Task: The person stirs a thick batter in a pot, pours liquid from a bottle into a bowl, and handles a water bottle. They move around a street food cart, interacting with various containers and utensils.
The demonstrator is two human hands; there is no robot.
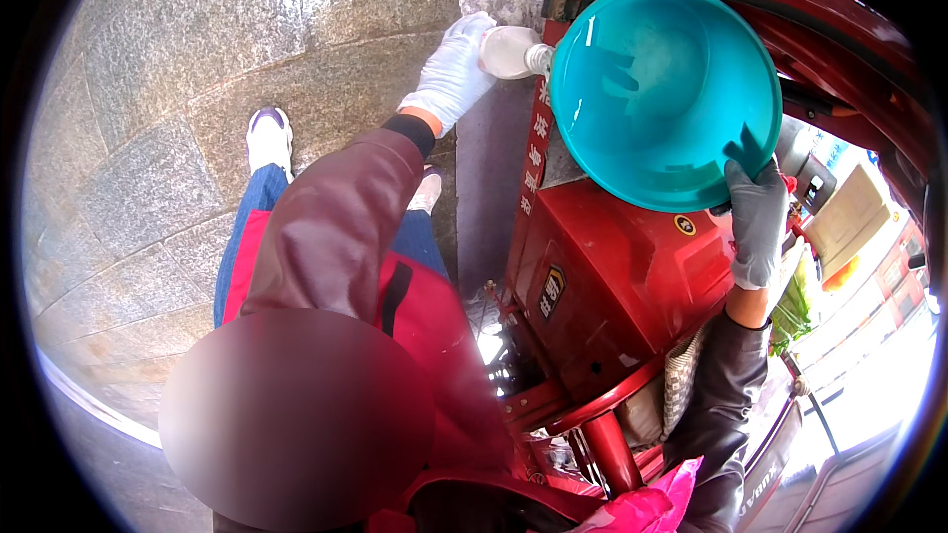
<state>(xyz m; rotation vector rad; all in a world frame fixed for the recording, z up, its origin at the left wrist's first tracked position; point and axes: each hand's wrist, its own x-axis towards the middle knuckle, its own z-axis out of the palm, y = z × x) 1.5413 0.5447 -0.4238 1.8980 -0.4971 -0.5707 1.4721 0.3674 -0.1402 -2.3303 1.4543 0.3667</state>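
Observation:
My left hand (453, 70), in a thin whitish glove, grips a clear plastic bottle (507, 52) by its base end. The bottle lies sideways, its neck pointing right at the left rim of a turquoise plastic basin (666, 185). My right hand (757, 215), in a similar glove that looks grey in shadow, holds the basin's lower right rim. The basin's inside faces me and shows hand-shaped shadows and a pale patch at the bottom; whether it holds liquid I cannot tell. It overlaps the red metal body of a vehicle (600, 266).
Stone paving (185, 66) spreads at the left, with a wet, shiny patch at the top. A red strip with writing (535, 148) edges the vehicle. Red tubes (611, 451) lie below. Leafy greens in a bag (792, 311) and cardboard (844, 218) are at the right.

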